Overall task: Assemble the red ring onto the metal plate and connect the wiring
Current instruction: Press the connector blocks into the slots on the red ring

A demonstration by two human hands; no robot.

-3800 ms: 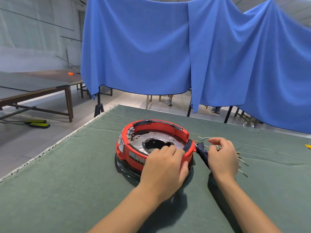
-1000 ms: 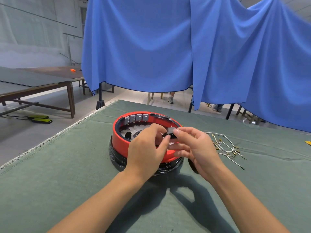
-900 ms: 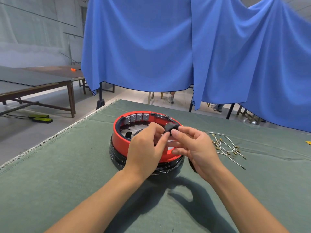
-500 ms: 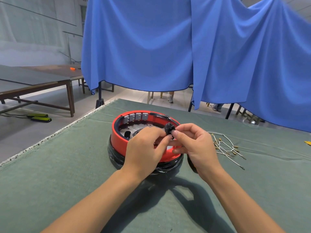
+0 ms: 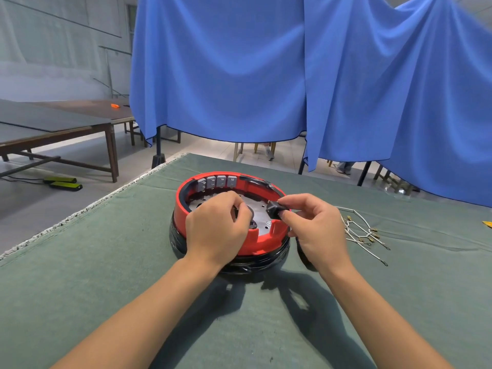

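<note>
The red ring (image 5: 183, 209) sits round the metal plate (image 5: 259, 209) on a black wrapped base (image 5: 255, 262) in the middle of the green mat. Several grey terminal blocks (image 5: 217, 181) line the ring's far inner wall. My right hand (image 5: 314, 230) pinches a small black connector (image 5: 273, 209) between thumb and fingers just above the ring's right side. My left hand (image 5: 217, 230) hangs over the ring's near side with its fingers curled down into the plate's centre; what they touch is hidden. A bundle of white wires (image 5: 362, 233) with metal terminals lies to the right.
The green mat (image 5: 106, 275) covers the table, with its left edge running diagonally. Blue cloth (image 5: 292, 75) hangs behind. Wooden tables (image 5: 66, 123) stand at the left, and a yellow object (image 5: 487, 223) lies at the far right edge.
My hands have separated: the right one has carried the black connector a little to the right, and the left one has dropped towards the plate's centre.
</note>
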